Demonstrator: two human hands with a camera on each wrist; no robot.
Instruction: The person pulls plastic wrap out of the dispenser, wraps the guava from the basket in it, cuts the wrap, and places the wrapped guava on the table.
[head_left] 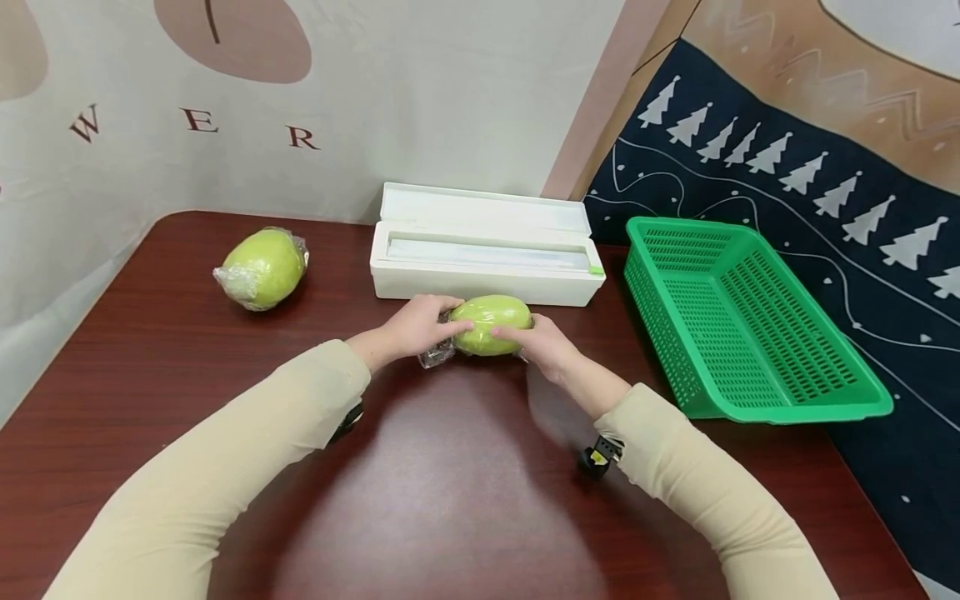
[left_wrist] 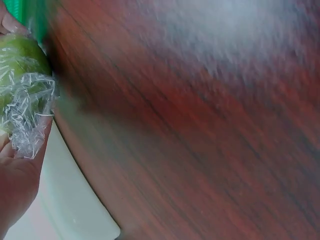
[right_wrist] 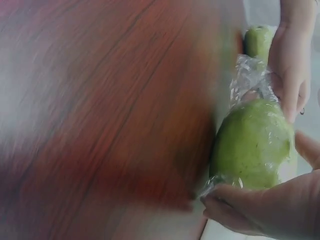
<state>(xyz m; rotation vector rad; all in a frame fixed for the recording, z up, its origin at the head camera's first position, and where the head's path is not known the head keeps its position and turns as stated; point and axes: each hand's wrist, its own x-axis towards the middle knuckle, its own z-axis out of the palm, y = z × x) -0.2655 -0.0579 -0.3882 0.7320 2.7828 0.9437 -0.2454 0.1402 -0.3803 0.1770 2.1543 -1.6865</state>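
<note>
A green oval fruit (head_left: 491, 325) in clear plastic wrap is held between both hands, a little above the table in front of a white box. My left hand (head_left: 416, 327) grips its left end, where crumpled wrap (left_wrist: 32, 112) bunches and sticks out past the fingers. The right hand (head_left: 551, 346) holds the other end, its thumb on the fruit's near side; in the right wrist view the fingers (right_wrist: 235, 200) curl around that end. Loose film also shows between fruit and hand there.
Behind the hands stands the long white cling film box (head_left: 487, 283) with its lid raised. Another wrapped green fruit (head_left: 270, 267) lies at the back left of the dark red table (head_left: 450, 500). A green plastic basket (head_left: 701, 392) stands at the right.
</note>
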